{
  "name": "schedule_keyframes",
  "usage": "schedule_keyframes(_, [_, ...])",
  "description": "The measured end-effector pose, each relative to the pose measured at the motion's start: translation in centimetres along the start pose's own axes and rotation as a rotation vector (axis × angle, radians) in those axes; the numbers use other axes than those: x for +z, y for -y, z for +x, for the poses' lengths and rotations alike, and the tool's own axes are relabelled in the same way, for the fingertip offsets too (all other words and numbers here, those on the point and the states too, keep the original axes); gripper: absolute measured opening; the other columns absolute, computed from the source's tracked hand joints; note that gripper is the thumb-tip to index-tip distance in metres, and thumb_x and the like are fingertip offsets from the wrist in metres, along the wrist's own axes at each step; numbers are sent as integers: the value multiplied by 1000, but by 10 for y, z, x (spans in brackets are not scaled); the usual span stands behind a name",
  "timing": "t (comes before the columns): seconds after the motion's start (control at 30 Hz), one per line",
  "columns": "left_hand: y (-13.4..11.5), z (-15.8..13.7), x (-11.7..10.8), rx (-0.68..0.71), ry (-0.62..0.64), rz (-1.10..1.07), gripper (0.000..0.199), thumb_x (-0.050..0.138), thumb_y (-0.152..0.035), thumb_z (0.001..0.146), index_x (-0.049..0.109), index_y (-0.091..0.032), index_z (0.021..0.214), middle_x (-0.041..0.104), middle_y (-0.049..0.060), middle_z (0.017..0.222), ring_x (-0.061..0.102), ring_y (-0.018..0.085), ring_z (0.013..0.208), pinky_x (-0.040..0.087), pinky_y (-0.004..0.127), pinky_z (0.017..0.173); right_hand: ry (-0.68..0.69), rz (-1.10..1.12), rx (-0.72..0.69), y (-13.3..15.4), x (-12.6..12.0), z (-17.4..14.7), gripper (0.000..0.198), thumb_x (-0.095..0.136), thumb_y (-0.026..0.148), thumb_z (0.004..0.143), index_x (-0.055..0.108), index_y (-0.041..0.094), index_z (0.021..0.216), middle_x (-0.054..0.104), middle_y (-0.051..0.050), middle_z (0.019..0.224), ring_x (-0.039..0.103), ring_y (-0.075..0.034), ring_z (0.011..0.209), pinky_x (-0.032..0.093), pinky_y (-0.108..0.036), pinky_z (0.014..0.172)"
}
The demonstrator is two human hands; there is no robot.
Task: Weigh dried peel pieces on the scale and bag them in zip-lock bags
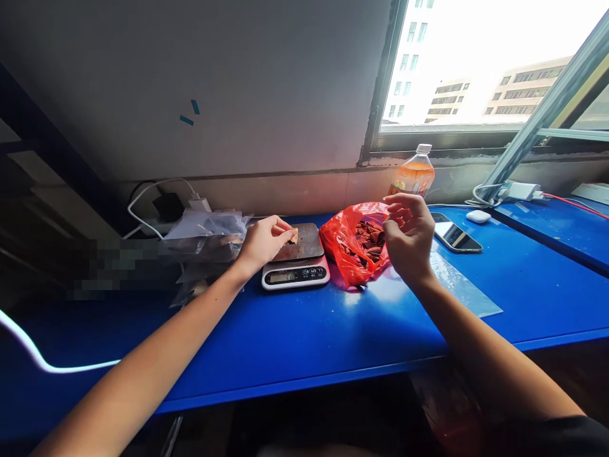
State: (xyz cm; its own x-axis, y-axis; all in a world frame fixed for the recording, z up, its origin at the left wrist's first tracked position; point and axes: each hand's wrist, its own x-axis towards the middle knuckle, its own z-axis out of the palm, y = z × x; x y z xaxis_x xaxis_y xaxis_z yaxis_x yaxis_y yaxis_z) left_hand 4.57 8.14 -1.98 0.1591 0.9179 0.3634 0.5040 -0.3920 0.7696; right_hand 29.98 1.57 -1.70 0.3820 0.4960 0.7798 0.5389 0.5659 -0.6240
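My left hand (266, 240) is over the pan of a small kitchen scale (295, 274), thumb and finger pinched on a small light-brown dried piece (294, 235). Dark specks lie on the scale's pan; its display is lit, but the digits are too small to read surely. To the right of the scale, an open red plastic bag (340, 244) holds many dark brown dried pieces (370, 241). My right hand (410, 236) is raised at the bag's right side, fingers loosely curled and thumb apart, with nothing visible between them.
Several clear plastic bags (202, 231) are stacked left of the scale. Behind my right hand stands an orange drink bottle (415, 174). A phone (457, 233), a white earbud case (478, 217) and a flat clear bag (469, 289) lie rightward on the blue table (304, 343). Cables run along the wall.
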Motion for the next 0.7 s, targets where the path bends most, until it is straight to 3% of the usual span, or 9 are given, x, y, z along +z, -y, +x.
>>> schedule_keyframes(0.07, [-2, -1, 3, 11, -15, 13, 17, 70, -34, 73, 65, -18, 75, 73, 6, 74, 69, 21, 71, 50, 30, 65, 25, -44, -30, -6, 1, 0, 29, 45, 8, 69, 57, 21, 93, 55, -2, 83, 52, -13, 70, 46, -28, 66])
schedule_keyframes(0.17, [-4, -4, 1, 35, -53, 17, 19, 69, -36, 75, 64, -18, 82, 73, 6, 76, 69, 20, 73, 50, 29, 67, 214, -114, -142, -3, 4, -7, 17, 52, 16, 77, 59, 19, 91, 57, -2, 79, 53, -14, 69, 44, -28, 66])
schedule_keyframes(0.3, [-4, -13, -5, 63, -111, 16, 25, 68, -38, 77, 62, -19, 93, 72, 5, 79, 68, 18, 69, 51, 27, 62, 757, -311, -340, 14, 9, -26, 18, 56, 32, 85, 69, 20, 90, 63, -4, 79, 56, -16, 74, 41, -29, 70])
schedule_keyframes(0.4, [-2, -18, -6, 56, -82, -2, 24, 66, -39, 77, 63, -18, 90, 71, 5, 79, 66, 16, 57, 51, 26, 54, 1118, -491, -431, 25, 10, -36, 25, 48, 32, 90, 71, 22, 94, 64, -3, 77, 58, -16, 71, 37, -28, 66])
schedule_keyframes(0.5, [0, -19, -3, 29, -27, -36, 24, 65, -40, 78, 65, -17, 85, 71, 6, 76, 66, 16, 54, 52, 26, 51, 1210, -597, -443, 32, 10, -39, 28, 45, 31, 93, 71, 22, 96, 65, -4, 83, 60, -16, 75, 35, -28, 65])
schedule_keyframes(0.7, [-1, -18, -1, 27, -32, -39, 22, 66, -39, 78, 66, -17, 84, 71, 5, 74, 66, 16, 57, 52, 26, 55, 1180, -703, -441, 41, 16, -47, 33, 40, 32, 95, 70, 17, 95, 68, -7, 88, 63, -20, 84, 38, -30, 71])
